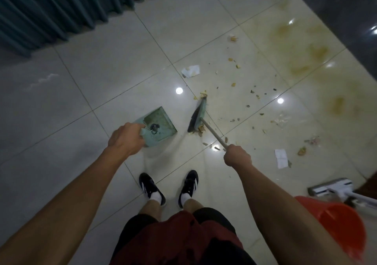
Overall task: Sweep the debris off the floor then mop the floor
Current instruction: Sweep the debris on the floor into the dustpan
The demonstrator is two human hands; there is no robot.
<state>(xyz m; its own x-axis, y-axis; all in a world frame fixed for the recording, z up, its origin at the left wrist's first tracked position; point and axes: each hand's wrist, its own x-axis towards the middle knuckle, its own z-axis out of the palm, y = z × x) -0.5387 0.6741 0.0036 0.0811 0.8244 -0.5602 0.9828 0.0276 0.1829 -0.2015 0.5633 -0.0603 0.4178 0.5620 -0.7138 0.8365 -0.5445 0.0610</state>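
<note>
Two hands are busy over the tiled floor [114,64]. The right hand [236,155] has its grip closed round the upper end of the broom handle [214,134], which runs from the fist toward 11 o'clock down to the green broom head [197,116]; the black bristles sit on the tile, with yellowish crumbs touching both ends of the head. The left hand [125,137] holds the green dustpan [158,125] by its near edge, fingers curled over the rim; the pan lies just beside the broom head, at its 9 o'clock, apart from it by a narrow strip of bare tile. Small dark bits lie inside the pan near the comb teeth.

Most of the debris [253,93] is scattered from the broom head toward 2 and 3 o'clock: crumbs, dark flakes, a white paper scrap [191,71] at 12 o'clock of the broom, and another paper slip [281,158] at 3 o'clock of the right hand. Brownish-yellow stains [306,52] spread over the tiles farther out at 1 to 2 o'clock.

Black sneakers [151,189] with white socks stand at 6 o'clock of the dustpan. An orange bucket [334,224] sits at 4 o'clock, partly behind the right forearm, with a white flat mop head [328,187] just beyond it. A teal curtain [61,5] hangs along the 10 to 11 o'clock edge, and a dark wall [346,3] borders the floor at 1 o'clock
</note>
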